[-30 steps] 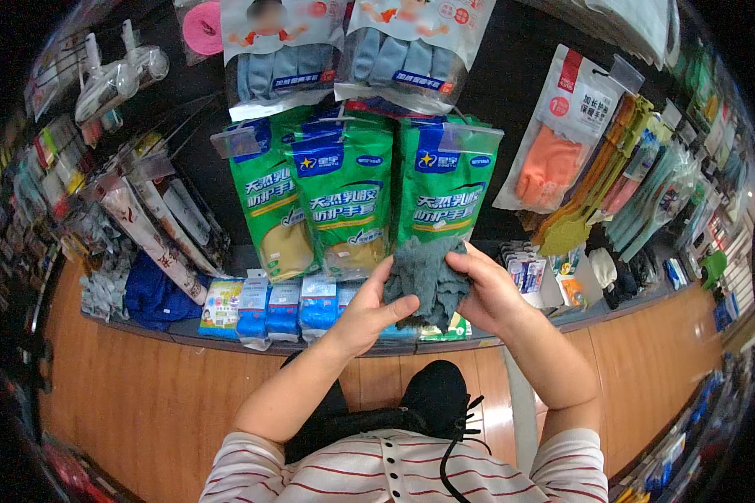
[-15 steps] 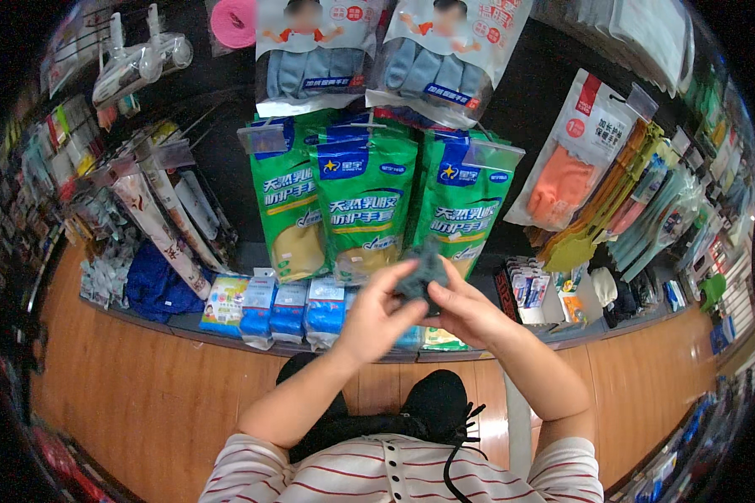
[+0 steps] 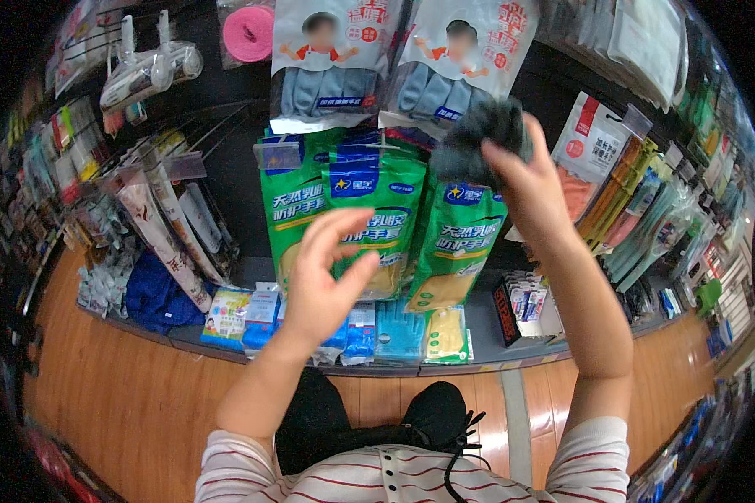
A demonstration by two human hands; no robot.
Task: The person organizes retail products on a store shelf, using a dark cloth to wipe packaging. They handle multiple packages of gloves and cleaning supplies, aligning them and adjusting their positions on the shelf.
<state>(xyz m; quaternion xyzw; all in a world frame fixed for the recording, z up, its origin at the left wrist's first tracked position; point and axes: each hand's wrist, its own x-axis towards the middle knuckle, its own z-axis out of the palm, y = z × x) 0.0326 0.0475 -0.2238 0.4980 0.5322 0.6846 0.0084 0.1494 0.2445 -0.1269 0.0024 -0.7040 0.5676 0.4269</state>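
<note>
Since the earlier frames the two hands have split: both were together low in front of the green packs, working one dark grey bundle, and now the right hand (image 3: 533, 189) has gone up and to the right with it while the left hand (image 3: 327, 281) is off it. Right hand is closed round the dark grey fuzzy bundle (image 3: 478, 138), fingers wrapped over its right side and thumb under, held high against the lower edge of the two hanging packs of grey gloves (image 3: 398, 63) at the top of the rack. Can't tell what kind of item the bundle is beyond soft, dark and fuzzy. Left hand is empty, fingers spread and slightly curled, palm facing the rack, hovering in front of the green glove packs (image 3: 377, 218) without clearly touching them. Below those, on the shelf ledge (image 3: 495, 360), lie small blue packets (image 3: 398, 331) and a yellow one (image 3: 446, 334). Pink roll (image 3: 248, 33) hangs top left of the grey glove packs, orange gloves in a clear bag (image 3: 591, 159) hang just right of the raised hand. Wood-look floor (image 3: 126, 402) below the ledge; striped sleeves at the bottom edge.
</note>
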